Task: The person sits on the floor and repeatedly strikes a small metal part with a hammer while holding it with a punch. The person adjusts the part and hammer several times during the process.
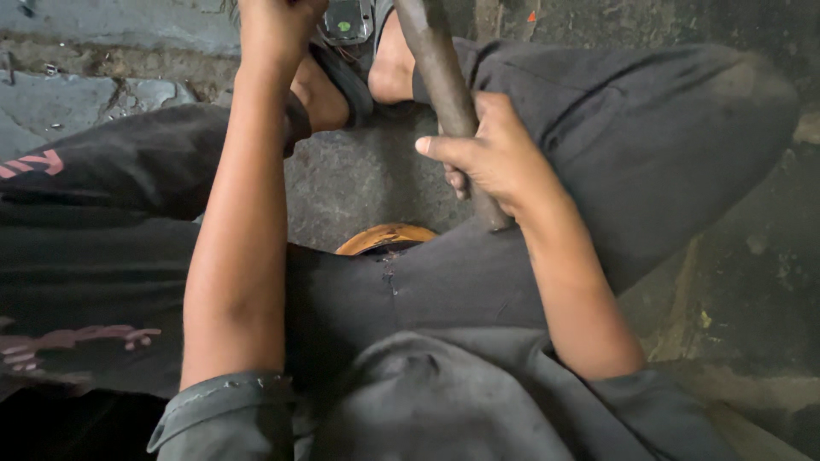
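Gripping wooden handle [444, 81], right hand [495, 158]; handle runs near-upright, leaning top-left; left hand [278, 30] fisted.

The scene was dim and flatly lit, soft light catching the forearms while the dark trousers [649, 145] sank into shadow. The right hand [495, 158] stayed sharp; the lower edge was slightly soft, without glare.

The left hand [278, 30] is cut by the top edge, so what it holds cannot be seen. The wooden handle [440, 72] also leaves the picture at the top; its head is hidden. The orange round object [384, 237] is mostly covered by the trousers.
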Motion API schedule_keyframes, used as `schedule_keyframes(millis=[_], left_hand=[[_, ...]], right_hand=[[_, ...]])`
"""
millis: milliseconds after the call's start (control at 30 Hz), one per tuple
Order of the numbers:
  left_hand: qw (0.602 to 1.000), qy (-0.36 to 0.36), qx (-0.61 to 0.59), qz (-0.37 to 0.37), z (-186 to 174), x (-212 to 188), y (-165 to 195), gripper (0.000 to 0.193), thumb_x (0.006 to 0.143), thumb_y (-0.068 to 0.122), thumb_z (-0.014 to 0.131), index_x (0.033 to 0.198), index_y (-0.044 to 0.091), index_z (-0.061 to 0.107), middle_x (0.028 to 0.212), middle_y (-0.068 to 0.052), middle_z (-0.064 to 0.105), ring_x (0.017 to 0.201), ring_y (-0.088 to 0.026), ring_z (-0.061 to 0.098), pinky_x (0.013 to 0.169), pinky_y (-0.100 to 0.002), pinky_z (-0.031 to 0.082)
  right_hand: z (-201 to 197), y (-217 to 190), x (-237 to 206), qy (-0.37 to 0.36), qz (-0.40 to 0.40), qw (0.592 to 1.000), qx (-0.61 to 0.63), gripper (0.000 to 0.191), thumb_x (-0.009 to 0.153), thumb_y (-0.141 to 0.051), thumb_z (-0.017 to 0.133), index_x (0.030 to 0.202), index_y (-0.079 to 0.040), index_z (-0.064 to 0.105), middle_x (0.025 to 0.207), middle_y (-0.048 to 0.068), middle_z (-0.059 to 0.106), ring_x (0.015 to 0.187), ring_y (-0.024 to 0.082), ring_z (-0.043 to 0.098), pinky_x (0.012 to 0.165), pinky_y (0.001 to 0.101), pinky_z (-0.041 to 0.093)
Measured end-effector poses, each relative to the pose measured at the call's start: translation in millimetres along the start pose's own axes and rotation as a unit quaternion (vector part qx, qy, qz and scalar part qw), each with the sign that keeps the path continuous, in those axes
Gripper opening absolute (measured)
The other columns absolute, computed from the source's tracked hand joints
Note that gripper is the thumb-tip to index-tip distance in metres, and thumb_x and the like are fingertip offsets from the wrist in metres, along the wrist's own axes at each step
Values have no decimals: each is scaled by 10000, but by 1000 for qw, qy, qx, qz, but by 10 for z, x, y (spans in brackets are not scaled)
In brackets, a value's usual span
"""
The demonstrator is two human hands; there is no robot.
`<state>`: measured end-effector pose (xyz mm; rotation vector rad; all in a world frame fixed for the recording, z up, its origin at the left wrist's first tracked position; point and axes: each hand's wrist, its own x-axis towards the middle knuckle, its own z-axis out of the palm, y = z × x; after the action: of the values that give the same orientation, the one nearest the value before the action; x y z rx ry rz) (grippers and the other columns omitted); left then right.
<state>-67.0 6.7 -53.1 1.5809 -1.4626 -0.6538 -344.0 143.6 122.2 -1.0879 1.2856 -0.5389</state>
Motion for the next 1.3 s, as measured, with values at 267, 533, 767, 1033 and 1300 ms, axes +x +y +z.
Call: schedule_keyframes(millis=[267,533,767,1033,1300], left_hand=[[996,28,36,73,-10,8,268,364,752,178,890,964,-50,702,884,-285,700,836,-467,683,724,-502,553],[999,16,-19,41,-96,16,373,285,741,154,844,928,-30,732,849,-261,716,828,-417,727,745,-469,576],[996,38,-11,84,17,61,204,326,749,164,879,920,-58,711,868,-268,720,843,-434,714,728,-463,577],[990,65,-33,118,5,162,104,327,777,172,857,953,-45,686,898,-258,711,852,-406,741,756,-462,579],[997,68,4,39,59,41,119,481,780,229,902,1008,-68,601,1033,-305,656,960,-472,658,805,-496,547]], right_hand=[[-131,-687,-54,215,-271,871,-348,410,834,-195,869,990,75,604,777,103,645,641,197,661,558,358,551],[237,-907,-113,29,9,955,-294,298,778,-144,751,988,21,621,727,189,666,562,252,655,527,414,520],[-144,-1179,-385,191,-306,854,-376,468,973,-209,829,1254,39,548,1034,147,685,913,265,701,791,399,571],[100,-520,-130,100,-205,923,-311,321,783,-149,769,1052,13,702,758,192,688,757,277,745,701,413,556],[482,-1076,-260,133,-254,886,-365,281,837,-134,790,1008,46,657,789,218,674,762,377,695,672,436,540]])
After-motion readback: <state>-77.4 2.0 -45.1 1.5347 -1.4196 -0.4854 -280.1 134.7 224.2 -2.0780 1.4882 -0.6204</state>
